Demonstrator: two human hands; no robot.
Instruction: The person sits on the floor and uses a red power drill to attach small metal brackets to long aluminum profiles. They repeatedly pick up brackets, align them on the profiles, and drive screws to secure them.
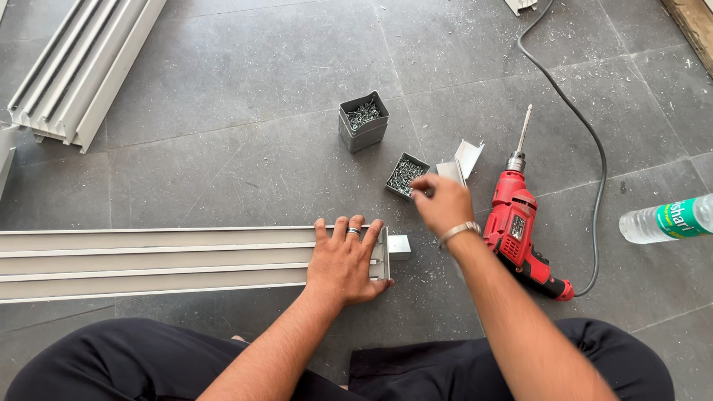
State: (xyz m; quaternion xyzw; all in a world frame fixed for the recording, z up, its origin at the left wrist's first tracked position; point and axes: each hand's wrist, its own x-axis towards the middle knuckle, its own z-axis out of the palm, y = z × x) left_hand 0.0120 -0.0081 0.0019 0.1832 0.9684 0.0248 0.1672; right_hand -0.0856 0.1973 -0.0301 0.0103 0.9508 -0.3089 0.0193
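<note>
My left hand (345,260) lies flat, palm down, on the right end of a long white aluminium track profile (148,261) that stretches left across the grey floor. A small square metal piece (399,246) sticks out at that end. My right hand (443,202) hovers with fingers pinched at the edge of a small low box of screws (405,174); whether a screw is between the fingertips I cannot tell. A red corded electric drill (520,230) with a bit fitted lies just right of that hand.
A taller grey box of screws (363,121) stands behind the low one. Bent white metal offcuts (464,160) lie beside it. More white profiles (74,70) lie at the upper left. The drill's black cable (587,134) loops right. A plastic water bottle (665,219) lies at the right edge.
</note>
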